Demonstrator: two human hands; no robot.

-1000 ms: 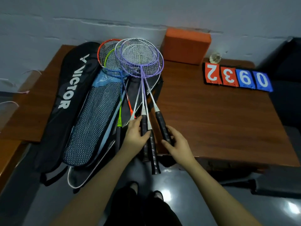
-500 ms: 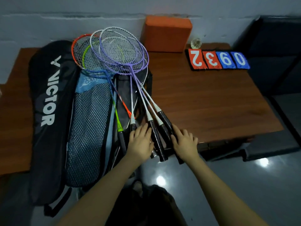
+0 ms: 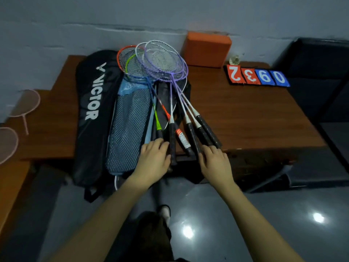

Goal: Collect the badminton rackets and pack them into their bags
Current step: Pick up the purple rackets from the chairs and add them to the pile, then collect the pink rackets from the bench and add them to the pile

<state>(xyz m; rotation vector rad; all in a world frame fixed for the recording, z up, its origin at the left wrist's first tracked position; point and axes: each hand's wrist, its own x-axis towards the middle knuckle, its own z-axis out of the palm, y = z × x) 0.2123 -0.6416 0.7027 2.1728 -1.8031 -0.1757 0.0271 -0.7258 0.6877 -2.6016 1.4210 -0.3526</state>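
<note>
Head view: left hand (image 3: 153,161) lying flat, fingers spread over black racket grips (image 3: 172,140), gripping nothing. Right hand (image 3: 215,162) likewise flat, fingertips touching purple rackets' handles (image 3: 205,131) at table edge (image 3: 264,148). Rackets fanning across mesh bag (image 3: 128,129), beside Victor bag (image 3: 94,103). Risk: overhanging handles sliding off edge if nudged.

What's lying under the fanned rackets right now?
Under the rackets lie a blue mesh bag and a dark bag, beside the black Victor bag. The dark bag is mostly covered, so its opening is hidden.
</note>
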